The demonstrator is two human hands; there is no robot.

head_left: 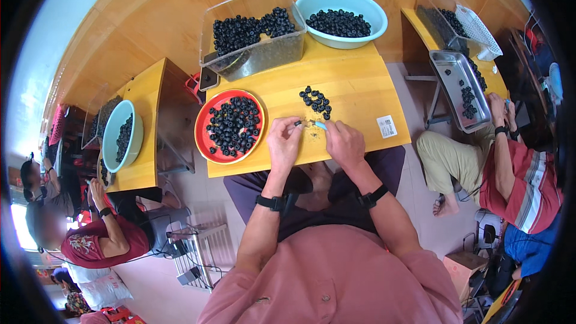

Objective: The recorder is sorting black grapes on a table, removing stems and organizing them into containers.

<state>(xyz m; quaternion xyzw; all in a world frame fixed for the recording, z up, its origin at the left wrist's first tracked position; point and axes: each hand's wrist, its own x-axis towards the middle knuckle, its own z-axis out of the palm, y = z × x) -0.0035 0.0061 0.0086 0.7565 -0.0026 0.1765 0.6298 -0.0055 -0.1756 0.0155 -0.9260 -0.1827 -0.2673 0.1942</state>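
while the left hand (283, 141) pinches a small black piece (298, 123) between thumb and fingertips, the right hand (345, 144) is closed round a slim blue-handled tool (321, 125), its thin end directed leftward at that piece. the two hands sit close together but apart, just above the near part of the yellow table (354, 72), and each wrist wears a dark band. a little beyond the fingers, a loose cluster (316, 101) of similar round black pieces lies on the bare wood, and specks of debris (314, 135) are scattered between the hands. to the left, near the table's edge, a red plate (202, 123) with a pale rim carries a heap of the same pieces. at the back stands a clear plastic bin (264, 59) partly filled with them, and just beside it on the right a light blue basin (380, 21) holds more. a white label (386, 126) is on the table right of the right hand. on either side, well apart, other people work at their own tables; the right-hand one has a metal tray (454, 67) with a few black pieces in it.
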